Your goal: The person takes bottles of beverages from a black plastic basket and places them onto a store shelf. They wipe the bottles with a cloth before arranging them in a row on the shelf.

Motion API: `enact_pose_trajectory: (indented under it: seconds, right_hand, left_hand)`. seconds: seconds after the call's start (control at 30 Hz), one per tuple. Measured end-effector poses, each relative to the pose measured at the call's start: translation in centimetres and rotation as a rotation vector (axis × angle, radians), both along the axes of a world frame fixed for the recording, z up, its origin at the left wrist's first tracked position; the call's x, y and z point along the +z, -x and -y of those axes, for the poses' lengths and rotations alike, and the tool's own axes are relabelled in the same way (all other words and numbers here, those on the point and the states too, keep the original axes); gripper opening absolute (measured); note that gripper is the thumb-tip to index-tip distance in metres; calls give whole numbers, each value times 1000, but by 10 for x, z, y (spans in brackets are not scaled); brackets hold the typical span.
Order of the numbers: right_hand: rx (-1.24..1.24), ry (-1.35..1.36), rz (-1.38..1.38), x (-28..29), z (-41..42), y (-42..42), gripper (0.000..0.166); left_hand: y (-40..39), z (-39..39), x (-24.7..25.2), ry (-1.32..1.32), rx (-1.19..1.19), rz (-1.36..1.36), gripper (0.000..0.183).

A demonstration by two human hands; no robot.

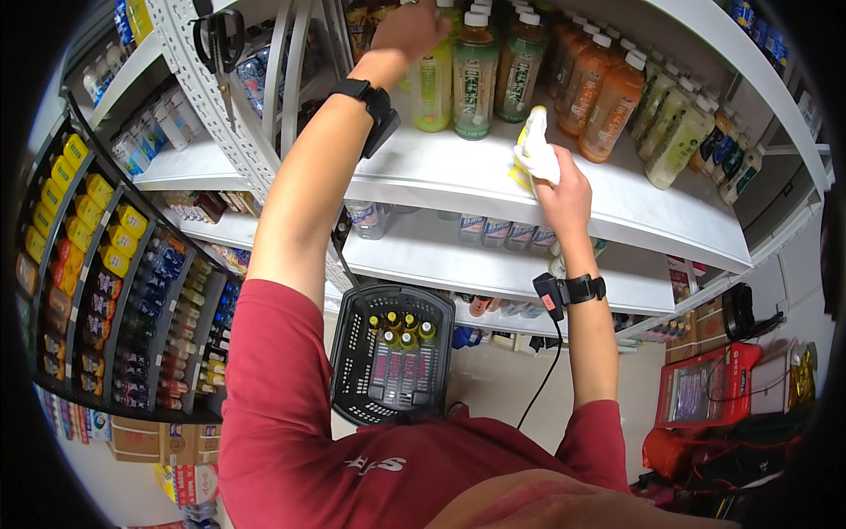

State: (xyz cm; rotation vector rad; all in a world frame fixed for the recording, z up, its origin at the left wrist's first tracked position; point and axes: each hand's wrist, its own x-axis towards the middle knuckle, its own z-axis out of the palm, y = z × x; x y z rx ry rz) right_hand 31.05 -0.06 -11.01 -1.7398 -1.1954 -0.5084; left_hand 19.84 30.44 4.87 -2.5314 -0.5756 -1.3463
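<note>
At the top edge of the view, my left hand (411,32) reaches among drink bottles on the white metal shelf (429,155). It is at the upper part of a yellow-green bottle (433,92); its fingertips are cut off or hidden, so a grip cannot be made out. Beside that bottle stand green-labelled bottles (474,79) with white caps. My right hand (567,192) is closed around a crumpled white and yellow cloth (537,152), held at the shelf's front part. Orange bottles (611,109) stand just beyond that hand.
Pale green bottles (681,142) line the shelf's right side. Below, a lower shelf (410,254) holds more bottles. A black plastic basket (344,380) with several yellow- and white-capped bottles stands on the floor. Scissors (221,53) hang on the left upright. A slanted display rack (99,264) fills the left.
</note>
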Motion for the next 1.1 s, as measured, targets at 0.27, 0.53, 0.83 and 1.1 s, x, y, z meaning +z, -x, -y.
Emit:
enact_pose_trajectory:
  seconds: [0.27, 0.53, 0.83, 1.1]
  right_hand:
    - [-48, 18, 21, -1, -1, -2, 41]
    - [-32, 8, 33, 1, -1, 4, 40]
    - [-82, 26, 45, 1, 2, -2, 39]
    - [416, -339, -108, -27, -14, 77, 42]
  left_hand:
    - [-41, -16, -2, 31, -56, 9, 30]
    - [-51, -45, -8, -82, -193, 67, 28]
    - [-13, 0, 10, 123, -25, -62, 54]
    - [164, 90, -32, 119, -244, -112, 14]
